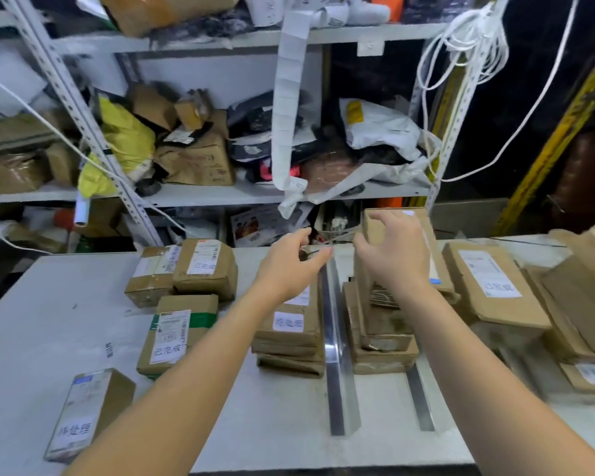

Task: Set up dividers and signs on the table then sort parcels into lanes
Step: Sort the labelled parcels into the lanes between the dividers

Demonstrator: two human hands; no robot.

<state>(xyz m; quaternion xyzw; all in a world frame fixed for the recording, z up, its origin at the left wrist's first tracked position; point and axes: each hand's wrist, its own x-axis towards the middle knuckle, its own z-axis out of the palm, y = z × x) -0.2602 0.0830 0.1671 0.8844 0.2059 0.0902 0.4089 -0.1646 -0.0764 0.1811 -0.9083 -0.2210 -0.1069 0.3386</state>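
Head cam, going left to right. Near the front left of the white table (31, 338) lies a box with a handwritten sign (90, 413). Behind it sits a green-taped parcel (177, 333), and further back are two brown parcels (205, 266) side by side, touching.

Then the left hand (289, 261), stretched out over a low stack of parcels (289, 334). Its fingers are bent, tips bunched together right at the far end of the metal divider (337, 355), but honestly I can't tell if they've got hold of anything. That divider runs front to back, with the low stack tight against its left side and another stack (378, 341) against its right.

The right hand (392, 255) is above that one, fingers spread and curved in front of an upright cardboard box (402, 218); can't make out contact. Next comes a second divider (421, 396), then more parcels (492, 286) piled toward the right edge. Cluttered shelves (193, 197) stand behind.
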